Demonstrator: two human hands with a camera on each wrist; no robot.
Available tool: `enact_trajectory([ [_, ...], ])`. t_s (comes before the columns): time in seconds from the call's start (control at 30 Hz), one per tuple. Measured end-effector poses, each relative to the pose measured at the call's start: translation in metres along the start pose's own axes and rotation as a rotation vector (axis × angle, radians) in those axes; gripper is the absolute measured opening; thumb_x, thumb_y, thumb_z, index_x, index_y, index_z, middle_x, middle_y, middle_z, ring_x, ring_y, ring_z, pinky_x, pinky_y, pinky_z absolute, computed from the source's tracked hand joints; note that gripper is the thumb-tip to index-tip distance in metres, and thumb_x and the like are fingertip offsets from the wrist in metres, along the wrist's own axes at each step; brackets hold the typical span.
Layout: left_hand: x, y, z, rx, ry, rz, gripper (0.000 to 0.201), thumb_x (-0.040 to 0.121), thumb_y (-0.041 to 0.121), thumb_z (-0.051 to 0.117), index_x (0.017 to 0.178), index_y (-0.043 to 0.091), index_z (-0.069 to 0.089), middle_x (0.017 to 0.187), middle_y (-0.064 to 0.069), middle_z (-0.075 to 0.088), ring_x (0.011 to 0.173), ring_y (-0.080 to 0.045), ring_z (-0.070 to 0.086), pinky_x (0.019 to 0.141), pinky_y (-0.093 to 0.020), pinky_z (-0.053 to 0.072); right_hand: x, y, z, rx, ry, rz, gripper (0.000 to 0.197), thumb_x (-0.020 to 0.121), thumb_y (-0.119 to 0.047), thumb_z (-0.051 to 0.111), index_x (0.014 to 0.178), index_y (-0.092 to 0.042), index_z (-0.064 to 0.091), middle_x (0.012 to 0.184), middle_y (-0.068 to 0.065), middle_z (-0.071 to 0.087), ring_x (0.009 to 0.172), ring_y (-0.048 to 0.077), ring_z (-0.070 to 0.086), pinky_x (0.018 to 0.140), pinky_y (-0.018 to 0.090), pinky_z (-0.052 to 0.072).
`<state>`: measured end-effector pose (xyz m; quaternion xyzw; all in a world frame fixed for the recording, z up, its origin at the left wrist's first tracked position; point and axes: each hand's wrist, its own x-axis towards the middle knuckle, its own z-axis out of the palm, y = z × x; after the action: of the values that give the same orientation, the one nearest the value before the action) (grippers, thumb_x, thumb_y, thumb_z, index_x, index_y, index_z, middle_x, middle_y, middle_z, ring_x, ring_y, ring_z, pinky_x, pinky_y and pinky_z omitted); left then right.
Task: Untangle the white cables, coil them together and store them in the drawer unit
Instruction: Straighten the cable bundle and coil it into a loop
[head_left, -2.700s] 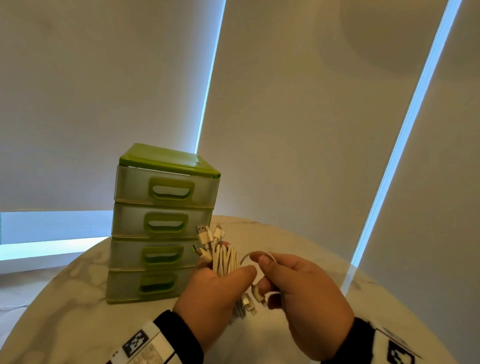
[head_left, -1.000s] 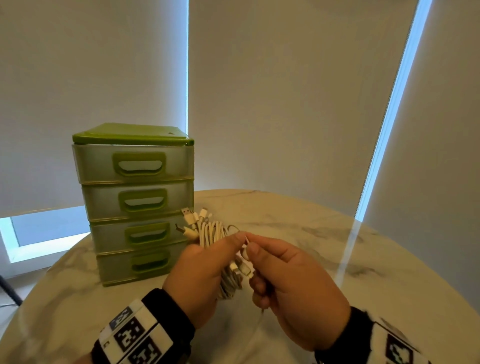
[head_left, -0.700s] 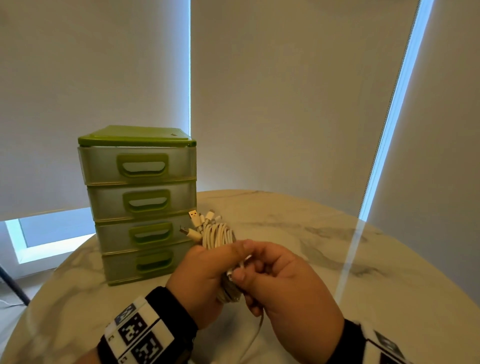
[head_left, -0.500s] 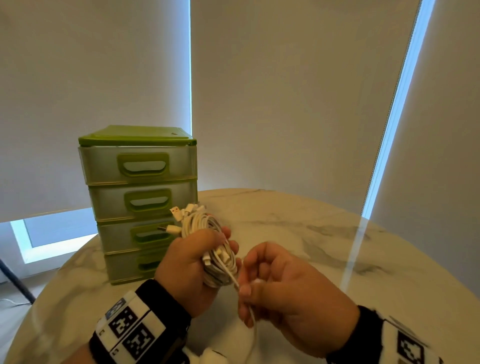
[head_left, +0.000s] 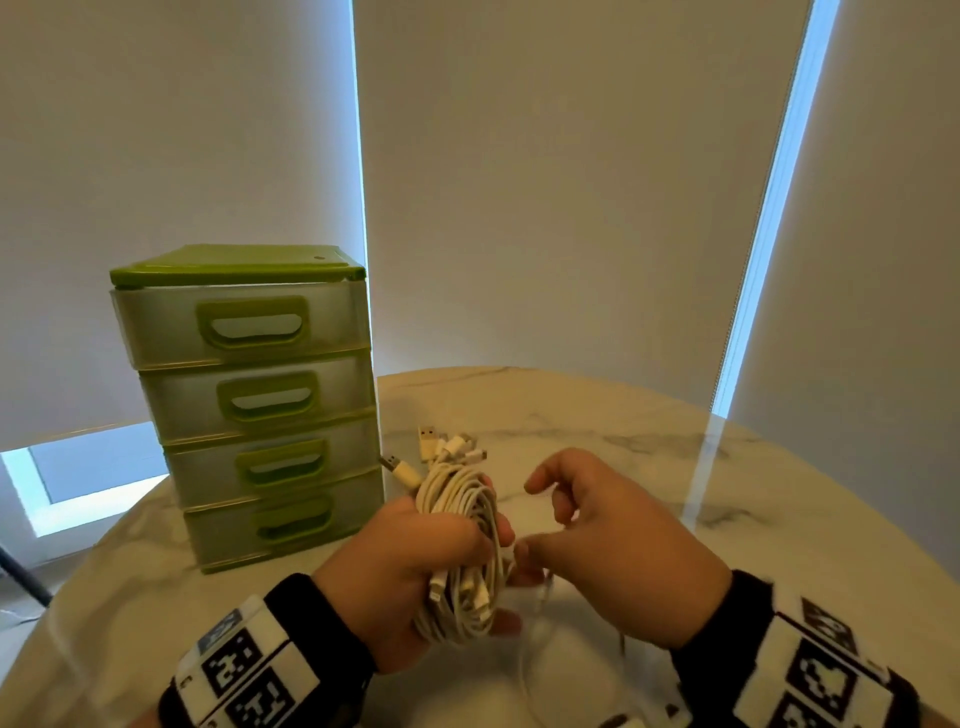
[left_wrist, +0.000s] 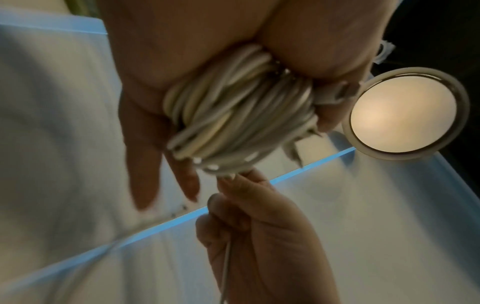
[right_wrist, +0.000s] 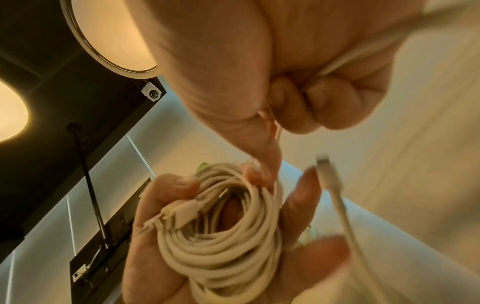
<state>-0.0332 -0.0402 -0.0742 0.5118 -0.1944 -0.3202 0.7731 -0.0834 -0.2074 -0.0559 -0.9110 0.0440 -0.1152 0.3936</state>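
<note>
A coil of white cables (head_left: 460, 551) is gripped in the left hand (head_left: 400, 577), held above a round marble table (head_left: 649, 467). The left hand's fingers are wrapped around the bundle, with the thumb pressed over its top. Several connector ends (head_left: 447, 447) are fanned out from the upper end of the coil, and more plugs are seen tucked against the loops lower down.

Just beside the coil, on its right, the right hand (head_left: 618, 551) is seen. One loose cable strand (right_wrist: 345, 214) is pinched between its thumb and curled lower fingers; the index finger is raised and slightly bent. The strand is seen running through the right palm and hanging down towards the table edge. In the right wrist view a blurred plug is shown at a free end of this strand.

A green drawer unit (head_left: 254, 400) is stood on the table to the left, close to the left hand but not touched by it. Its four translucent drawers are all shut. Pale roller blinds (head_left: 571, 182) are seen behind the table.
</note>
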Motion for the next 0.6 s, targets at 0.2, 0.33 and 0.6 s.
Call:
enact_trajectory([
  [0.2,0.004,0.0,-0.002,0.013,0.124,0.123,0.026,0.04,0.002,0.066,0.066,0.005,0.072,0.072,-0.02,0.055,0.059,-0.032,0.057,0.05,-0.036,0.05,0.001,-0.004,0.006,0.87,-0.016,0.085,0.03,0.084,0.013,0.055,0.104,-0.011,0.055,0.107,0.013,0.059,0.075,0.02,0.068,0.065,0.033,0.05],
  [0.33,0.01,0.003,-0.012,-0.046,0.301,0.254,0.023,0.055,0.002,0.057,0.075,0.003,0.069,0.07,-0.019,0.06,0.059,-0.028,0.062,0.052,-0.036,0.052,0.004,-0.008,0.005,1.28,-0.097,0.212,0.028,0.093,0.004,0.048,0.121,0.0,0.049,0.108,0.025,0.057,0.071,0.032,0.071,0.061,0.038,0.052],
  [0.6,0.011,0.003,-0.011,0.053,0.363,0.304,0.021,0.053,0.006,0.066,0.065,0.019,0.077,0.092,-0.02,0.072,0.079,-0.029,0.062,0.071,-0.044,0.049,-0.004,-0.006,0.015,1.024,-0.05,0.092,0.033,0.102,-0.025,0.041,0.103,-0.014,0.072,0.058,0.004,0.04,0.049,0.015,0.036,0.056,0.033,0.031],
])
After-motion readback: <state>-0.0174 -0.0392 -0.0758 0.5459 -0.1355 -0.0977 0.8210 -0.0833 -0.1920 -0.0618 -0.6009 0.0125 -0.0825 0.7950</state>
